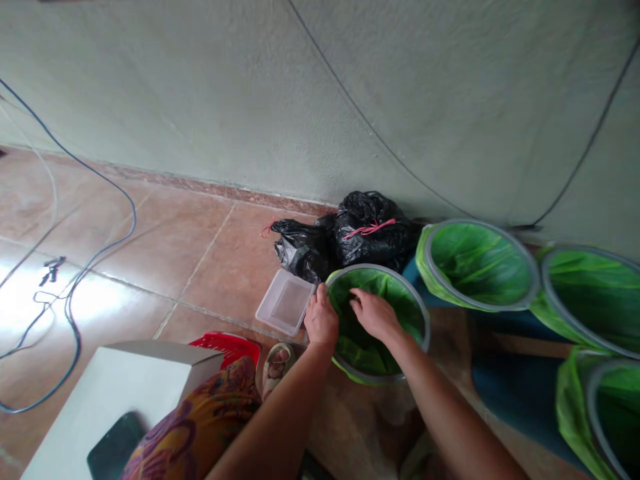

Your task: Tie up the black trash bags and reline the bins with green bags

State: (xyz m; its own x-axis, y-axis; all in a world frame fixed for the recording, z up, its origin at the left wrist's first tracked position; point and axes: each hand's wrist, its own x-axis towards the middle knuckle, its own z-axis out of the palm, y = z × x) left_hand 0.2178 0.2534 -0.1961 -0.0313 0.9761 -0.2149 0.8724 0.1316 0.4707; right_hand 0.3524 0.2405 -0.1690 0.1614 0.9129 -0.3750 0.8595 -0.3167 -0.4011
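Note:
A round bin with a grey rim [425, 323] stands on the floor in front of me, lined with a green plastic bag [366, 375]. My left hand [321, 317] is closed over the left side of the rim, where the liner folds over the edge. Inside the bin's mouth is my right hand [374, 313]; its fingers are curled near the liner's inner left side. Whatever lies between those fingertips is too dark to make out. A clear plastic container [286, 302] lies on the floor just left of my left hand.
Black tied bags [373, 227] lean against the wall behind the bin. More green-lined bins [480, 263] stand at the right. A white box [130, 380] with a phone [117, 445] on it and a red plastic item [227, 347] are at lower left. Blue cable [127, 233] trails across the floor.

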